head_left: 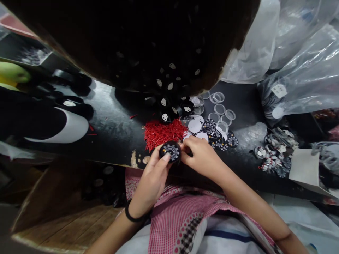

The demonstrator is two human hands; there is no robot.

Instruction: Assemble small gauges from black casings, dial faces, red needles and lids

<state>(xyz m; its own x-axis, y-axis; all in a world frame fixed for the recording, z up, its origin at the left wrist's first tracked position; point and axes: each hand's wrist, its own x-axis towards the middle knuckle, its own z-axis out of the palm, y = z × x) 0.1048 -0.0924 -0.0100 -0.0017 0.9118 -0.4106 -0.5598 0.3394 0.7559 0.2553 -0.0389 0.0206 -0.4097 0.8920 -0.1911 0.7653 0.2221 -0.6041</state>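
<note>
My left hand (152, 176) grips a round black gauge (171, 152), thumb on its printed dial face, just above the table's front edge. Close beside the gauge's right rim, my right hand (202, 155) is closed in a pinch; whatever its fingertips hold is hidden. Just beyond both hands lies a heap of thin red pointers (164, 133). To its right are loose black dial discs (209, 126), some showing white backs, and several clear plastic rings (219, 109). Black round housings (164, 117) with white patches spill out behind the pointers.
A large dark container (127, 42) opens over the table's back. Clear plastic bags (299, 81) stand at right, near a pile of small assembled parts (278, 151) and a white box (304, 164). Black cups (72, 104) sit at left. A cardboard box (60, 211) is below the edge.
</note>
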